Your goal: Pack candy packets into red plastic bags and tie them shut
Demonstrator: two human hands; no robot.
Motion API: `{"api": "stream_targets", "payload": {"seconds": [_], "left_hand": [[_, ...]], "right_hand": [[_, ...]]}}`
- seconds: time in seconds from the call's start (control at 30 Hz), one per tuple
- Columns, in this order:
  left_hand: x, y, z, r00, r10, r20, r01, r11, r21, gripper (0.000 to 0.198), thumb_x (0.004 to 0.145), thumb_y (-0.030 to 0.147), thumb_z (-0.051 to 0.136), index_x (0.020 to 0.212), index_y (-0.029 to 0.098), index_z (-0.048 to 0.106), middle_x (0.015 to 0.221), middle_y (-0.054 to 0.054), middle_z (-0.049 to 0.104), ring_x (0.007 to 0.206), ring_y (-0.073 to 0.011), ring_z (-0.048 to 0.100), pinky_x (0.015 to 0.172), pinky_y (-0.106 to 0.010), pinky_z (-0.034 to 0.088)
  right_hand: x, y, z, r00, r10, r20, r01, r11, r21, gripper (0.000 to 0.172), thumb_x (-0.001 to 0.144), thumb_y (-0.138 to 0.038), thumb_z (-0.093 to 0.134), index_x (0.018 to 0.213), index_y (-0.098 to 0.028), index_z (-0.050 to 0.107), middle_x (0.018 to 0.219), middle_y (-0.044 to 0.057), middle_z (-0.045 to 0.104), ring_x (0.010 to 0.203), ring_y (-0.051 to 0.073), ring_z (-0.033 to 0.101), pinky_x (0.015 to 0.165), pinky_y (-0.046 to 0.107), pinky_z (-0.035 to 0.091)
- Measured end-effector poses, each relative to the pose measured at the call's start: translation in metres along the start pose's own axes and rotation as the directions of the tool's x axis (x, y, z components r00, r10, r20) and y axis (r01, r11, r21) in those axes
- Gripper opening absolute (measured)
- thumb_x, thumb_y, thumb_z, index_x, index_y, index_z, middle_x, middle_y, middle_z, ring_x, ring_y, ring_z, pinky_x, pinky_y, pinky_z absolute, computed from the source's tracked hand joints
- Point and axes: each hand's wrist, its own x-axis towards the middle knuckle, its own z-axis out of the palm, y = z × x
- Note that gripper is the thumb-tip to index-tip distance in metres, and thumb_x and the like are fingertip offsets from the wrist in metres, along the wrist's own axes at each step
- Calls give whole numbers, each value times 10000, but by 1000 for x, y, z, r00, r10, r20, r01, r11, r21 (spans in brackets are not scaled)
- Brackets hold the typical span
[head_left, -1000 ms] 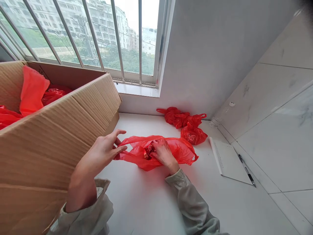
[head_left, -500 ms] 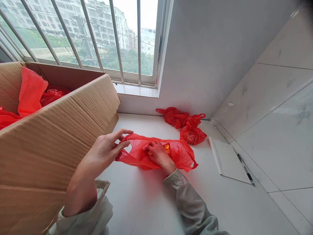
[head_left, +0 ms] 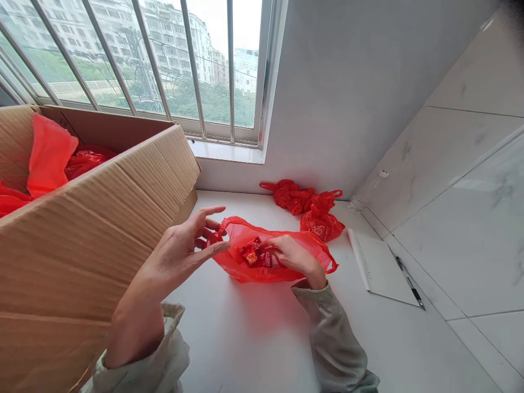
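Note:
A thin red plastic bag [head_left: 233, 273] stands open on the white tabletop. My left hand [head_left: 186, 245] is at its left end, with the bag's bunched edge between the thumb and the lower fingers; the index finger is stretched out apart. Inside the bag lie several small red wrapped packets [head_left: 251, 251], some with gold marks. My right hand [head_left: 295, 254] reaches into the bag from the right, its fingers bent down at the packets. The fingertips are partly hidden, and what they hold is not clear.
A large cardboard box [head_left: 102, 218] with red bags [head_left: 53, 153] inside stands at left. Behind the open bag lie a filled red bag [head_left: 321, 224] and crumpled red bags [head_left: 290, 196]. A notepad [head_left: 385, 267], a pen [head_left: 410, 284] and a clear bottle [head_left: 360, 202] are at right.
My right hand has shifted right inside the bag, uncovering the packets at its middle. The bag's left rim has risen a little, and my left thumb and fingers are spread wider.

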Motion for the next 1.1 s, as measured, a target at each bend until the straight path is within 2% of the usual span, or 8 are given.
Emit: {"api": "stream_targets", "payload": {"seconds": [0.13, 0.3, 0.4, 0.5, 0.63, 0.8, 0.93, 1.1], "left_hand": [[-2, -1, -2, 996, -67, -62, 74, 990, 123, 651, 728, 608, 679, 1266, 267, 545, 907, -33, 702, 750, -204, 664, 641, -272, 544], [-9, 7, -6, 990, -121, -73, 133, 971, 198, 440, 754, 658, 613, 896, 245, 669, 841, -17, 718, 727, -202, 658, 640, -267, 493], [-8, 11, -6, 996, -90, -30, 94, 973, 212, 407, 790, 628, 584, 717, 232, 641, 689, 17, 669, 633, -161, 599, 587, -243, 426], [-5, 12, -5, 997, -72, -25, 76, 982, 172, 415, 792, 604, 603, 646, 215, 612, 600, 33, 586, 575, -132, 506, 535, -232, 360], [-2, 13, -3, 992, -92, -87, 72, 975, -210, 294, 780, 492, 695, 718, 206, 666, 661, 42, 598, 653, -120, 517, 580, -206, 396], [2, 15, 0, 952, -182, -247, -40, 724, -689, 183, 698, 357, 815, 788, 217, 739, 731, 38, 683, 669, -88, 546, 597, -163, 448], [1, 18, 1, 951, -195, -241, -39, 696, -717, 229, 701, 291, 827, 917, 249, 761, 896, 30, 721, 805, -90, 585, 704, -144, 484], [-10, 28, -3, 936, -84, -341, -145, 791, -595, 315, 635, 235, 846, 934, 294, 765, 938, 24, 697, 878, -118, 597, 716, -151, 500]], "right_hand": [[-33, -14, -37, 987, 23, -157, -34, 997, -65, 288, 886, -206, 504, 1090, -271, 698, 1097, 18, 717, 1029, 211, 643, 913, 352, 475], [-64, 5, -61, 856, 147, -496, -310, 913, -264, 468, 728, -318, 719, 1185, -269, 635, 1191, 76, 657, 1139, 305, 561, 924, 457, 458], [-74, 25, -63, 818, 402, -412, -514, 832, -208, 540, 618, -257, 772, 1144, -246, 647, 998, 79, 695, 935, 280, 643, 777, 393, 504], [-81, 31, -67, 822, 499, -275, -551, 819, -158, 244, 628, -131, 677, 852, -228, 676, 645, -1, 623, 654, 194, 627, 626, 312, 484], [-82, 16, -76, 876, 356, -327, -332, 934, 130, 218, 750, -205, 619, 962, -243, 651, 616, -36, 596, 623, 158, 606, 629, 299, 507], [-72, -7, -77, 694, 274, -666, 161, 842, 514, 500, 768, -347, 716, 1221, -238, 533, 789, -21, 637, 667, 126, 617, 614, 262, 534], [-73, -17, -75, 723, 263, -639, 206, 800, 563, 512, 740, -276, 768, 1208, -240, 566, 830, -8, 668, 711, 116, 618, 636, 239, 533], [-91, -27, -80, 631, 188, -753, 300, 836, 460, 466, 794, -243, 723, 1229, -267, 559, 906, 12, 696, 766, 133, 648, 675, 262, 555]]}}
